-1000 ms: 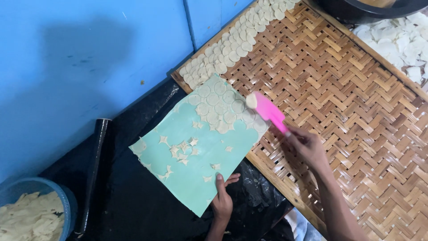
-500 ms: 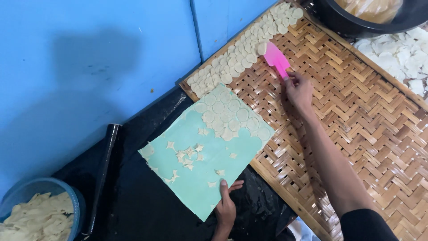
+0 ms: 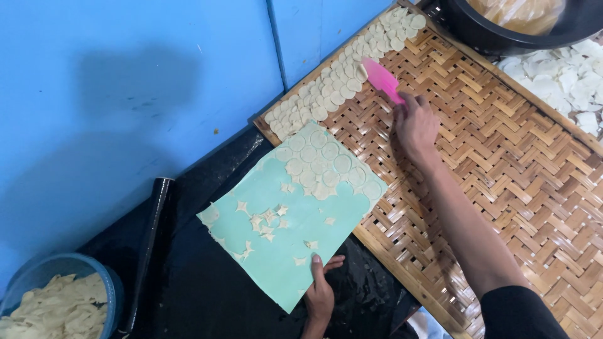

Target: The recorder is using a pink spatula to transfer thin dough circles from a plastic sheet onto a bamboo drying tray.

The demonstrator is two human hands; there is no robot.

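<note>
Our right hand point(image 3: 416, 124) grips the pink spatula point(image 3: 382, 78), blade pointing to ten o'clock over the woven tray point(image 3: 502, 163); our left hand point(image 3: 320, 292) pinches the green sheet point(image 3: 286, 242) at six o'clock.
</note>
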